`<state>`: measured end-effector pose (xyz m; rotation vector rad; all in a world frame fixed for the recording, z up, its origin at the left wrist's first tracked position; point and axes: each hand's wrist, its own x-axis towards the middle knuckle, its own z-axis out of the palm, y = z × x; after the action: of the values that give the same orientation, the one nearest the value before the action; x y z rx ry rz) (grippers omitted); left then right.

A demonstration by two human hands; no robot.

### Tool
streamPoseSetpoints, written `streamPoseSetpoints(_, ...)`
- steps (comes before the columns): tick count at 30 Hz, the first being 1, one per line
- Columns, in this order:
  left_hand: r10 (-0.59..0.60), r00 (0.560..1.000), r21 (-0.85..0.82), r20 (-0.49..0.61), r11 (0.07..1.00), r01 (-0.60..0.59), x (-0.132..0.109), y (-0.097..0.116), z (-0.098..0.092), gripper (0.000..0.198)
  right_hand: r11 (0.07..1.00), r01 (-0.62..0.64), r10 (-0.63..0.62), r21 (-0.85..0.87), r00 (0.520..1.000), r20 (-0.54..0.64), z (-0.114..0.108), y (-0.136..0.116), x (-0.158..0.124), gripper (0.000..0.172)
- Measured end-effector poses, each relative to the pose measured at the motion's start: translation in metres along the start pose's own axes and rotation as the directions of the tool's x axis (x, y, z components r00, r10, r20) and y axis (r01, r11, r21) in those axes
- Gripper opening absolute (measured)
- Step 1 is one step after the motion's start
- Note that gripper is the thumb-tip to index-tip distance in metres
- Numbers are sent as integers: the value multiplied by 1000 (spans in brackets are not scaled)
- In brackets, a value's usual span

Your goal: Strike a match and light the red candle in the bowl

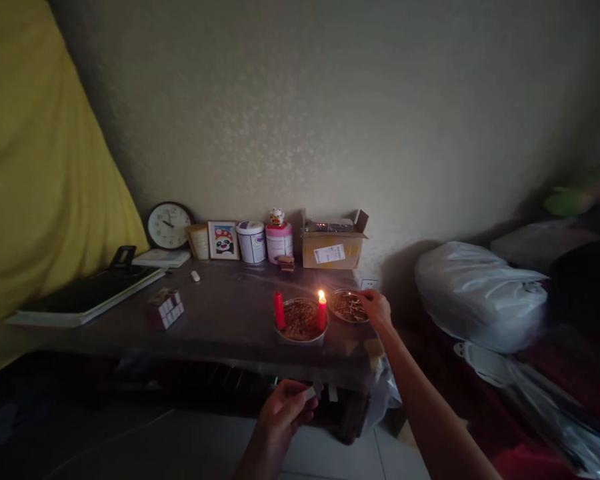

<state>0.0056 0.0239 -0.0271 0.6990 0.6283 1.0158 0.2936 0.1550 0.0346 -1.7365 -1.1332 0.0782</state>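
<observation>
My right hand [377,309] is closed at the right rim of a round dish [336,312] that holds many thin sticks. A tiny glow shows just left of its fingertips; what they pinch is too small to make out. Beside that dish, a bowl [303,340] of brown grains bears two upright red candles. The right candle [322,317] burns with a flame, while the left candle [279,312] is unlit. Low in front of the table, my left hand [289,408] is closed on a small pale box [310,393].
Along the wall stand a clock [169,225], a picture frame [224,241], two tins and a cardboard box [333,251]. A cube puzzle [165,309] and a large book [87,300] lie left. White bags [480,293] sit to the right.
</observation>
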Motion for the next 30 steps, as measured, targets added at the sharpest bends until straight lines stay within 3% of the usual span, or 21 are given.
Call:
streamPoseSetpoints(6, -43, 999, -17, 3, 999, 43, 10, -6, -11, 27, 994, 71, -73, -84, 997, -23, 12, -6, 6, 10)
streamPoseSetpoints(11, -24, 1000, -25, -4, 999, 24, 2, -3, -5, 24, 980, 180, -184, -87, 982, -38, -13, -13, -12, 19)
streamPoseSetpoints(16, -105, 994, 23, -18, 994, 105, -6, 1, 1, 33, 952, 306, -302, 9, 932, 200, -51, -44, -75, 16)
streamPoseSetpoints(18, -115, 993, 56, -13, 992, 116, -7, 1, 2, 38, 952, 293, -305, 94, 861, 408, -61, -64, -113, 20)
streamPoseSetpoints(21, -71, 997, 188, -37, 979, 77, -8, 0, 2, 40, 945, 281, -326, 168, 760, 562, -65, -85, -167, 22)
streamPoseSetpoints(22, -39, 999, 242, -38, 969, 47, -9, 0, 1, 39, 931, 302, -364, 205, 721, 589, -64, -89, -181, 21)
streamPoseSetpoints(24, 34, 999, 325, -16, 945, -27, -10, 0, 0, 37, 920, 312, -393, 239, 697, 601, -60, -89, -203, 19)
streamPoseSetpoints(30, 158, 985, 395, 64, 903, -171, -12, -4, -7, 33, 942, 215, -335, 259, 683, 649, -50, -73, -218, 20)
